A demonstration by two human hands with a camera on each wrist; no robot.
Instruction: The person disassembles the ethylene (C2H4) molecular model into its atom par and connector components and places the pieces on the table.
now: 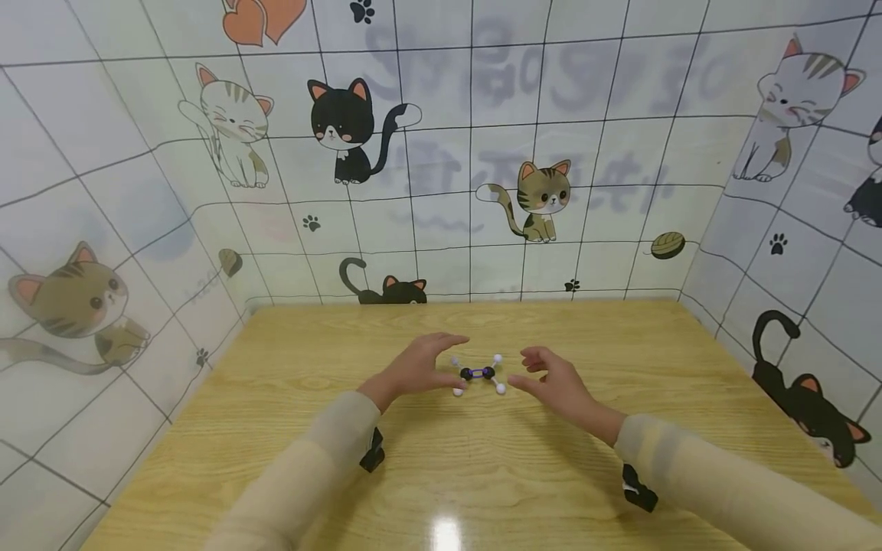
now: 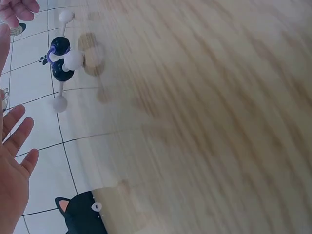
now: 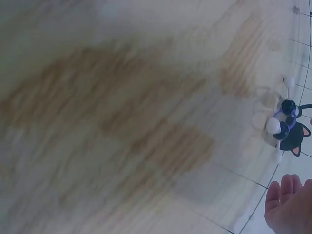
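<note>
A ball-and-stick molecular model (image 1: 478, 373) lies on the wooden table between the two hands. Two black balls sit at its middle, joined by a pair of curved blue-purple links, and white balls stick out on short pale rods at both ends. The left hand (image 1: 422, 367) is at the model's left end, thumb and fingers spread apart, thumb overlapping a white ball in the head view. To the right of the model, the right hand (image 1: 556, 383) holds nothing, its fingers loosely bent and thumb pointing toward the model. In the right wrist view the model (image 3: 281, 127) appears beyond the fingers.
The wooden table (image 1: 441, 459) ends at a white tiled-pattern backdrop (image 1: 441, 153) with cartoon cats, which also rises on the left and right sides. Each wrist carries a small black strap-on device (image 1: 373, 451) beneath the sleeve.
</note>
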